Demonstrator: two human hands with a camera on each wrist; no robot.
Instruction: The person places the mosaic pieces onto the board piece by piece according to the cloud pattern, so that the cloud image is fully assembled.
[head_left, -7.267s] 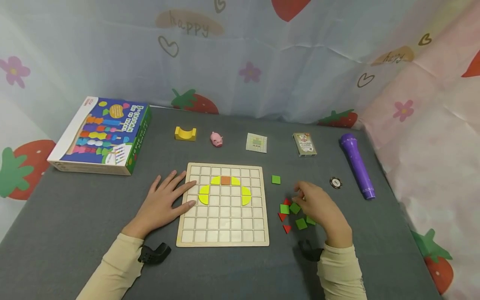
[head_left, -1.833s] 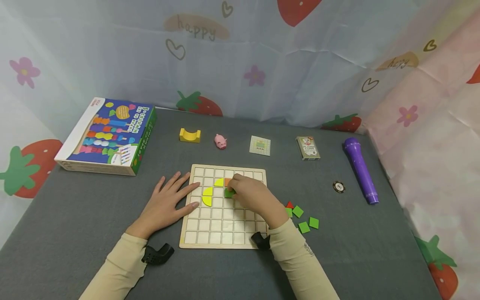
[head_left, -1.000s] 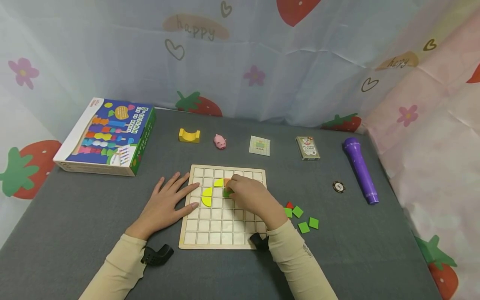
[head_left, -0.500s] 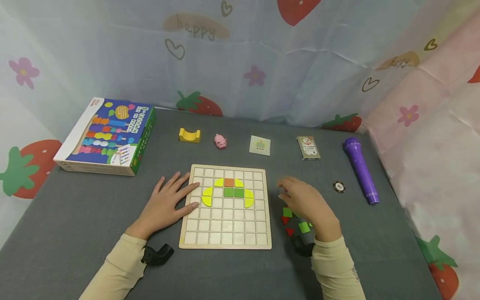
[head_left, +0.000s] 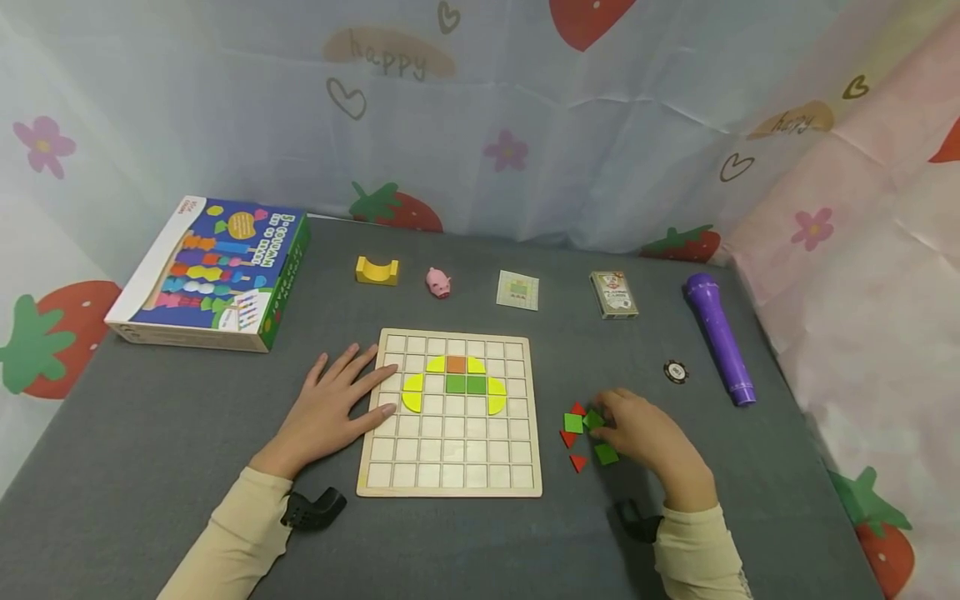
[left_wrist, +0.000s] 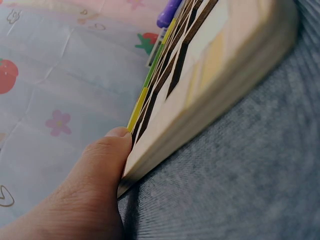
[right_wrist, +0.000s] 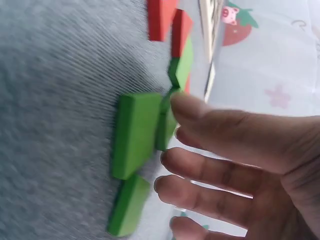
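Both hands are at work. My left hand (head_left: 330,408) lies flat with straight fingers on the left edge of the board (head_left: 450,479), thumb against the rim, pinning it to the counter (head_left: 150,467). My right hand (head_left: 645,433) reaches into the loose pile of tiles just right of the board, fingers lightly curled, with the fingertips (right_wrist: 182,107) touching a green square (head_left: 592,419). I judge the pinch not yet closed; nothing is lifted.

Procedure, as I judge it:
1. Keep the left hand pressing down so the board does not slide.
2. Take one green square only, by opposite edges, between thumb and forefinger. The squares lie touching and partly overlapped, and the red triangles (head_left: 576,461) sit close beside them, so a loose grab may drag neighbours along.
3. Carry the square level to an open cell next to the two green squares (head_left: 466,384) already seated below the orange tile (head_left: 456,364), inside the yellow arc (head_left: 411,393).

View differences:
- Head view: shows the whole pattern, the free cells and the spread of the pile.
- Right wrist view: shows tile thickness and a green square (right_wrist: 134,135) tilted against another, but no thumb contact.
- Left wrist view: shows only my thumb (left_wrist: 107,150) hard against the board rim (left_wrist: 210,95) and the rim sitting flush on the counter.
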